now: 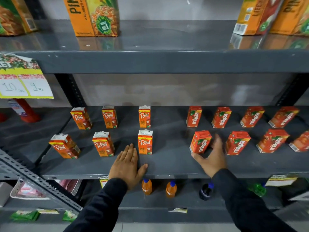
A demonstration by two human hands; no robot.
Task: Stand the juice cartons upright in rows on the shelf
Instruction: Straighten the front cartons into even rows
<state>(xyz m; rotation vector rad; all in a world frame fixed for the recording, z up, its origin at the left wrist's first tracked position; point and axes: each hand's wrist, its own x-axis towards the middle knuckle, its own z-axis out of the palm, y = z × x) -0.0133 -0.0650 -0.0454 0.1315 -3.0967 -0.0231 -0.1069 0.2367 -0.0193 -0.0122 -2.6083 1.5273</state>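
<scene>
Small orange Real cartons stand upright in two rows on the left of the dark grey shelf [167,166]; the nearest one [145,142] is just right of my left hand's fingertips. My left hand [128,164] lies flat and open on the shelf, holding nothing. Red Maaza cartons stand in two rows on the right. My right hand [212,158] wraps the front-left Maaza carton [200,141], with the thumb at its front bottom corner and the fingers along its right side. Its neighbour [237,143] stands close to my fingers.
Large juice cartons [93,15] stand on the shelf above, with more at the right [247,15]. A price card [21,77] hangs at the left. Below the shelf are two orange bottles [146,186] and a dark one [206,191]. A slotted metal bar [33,178] slants at lower left.
</scene>
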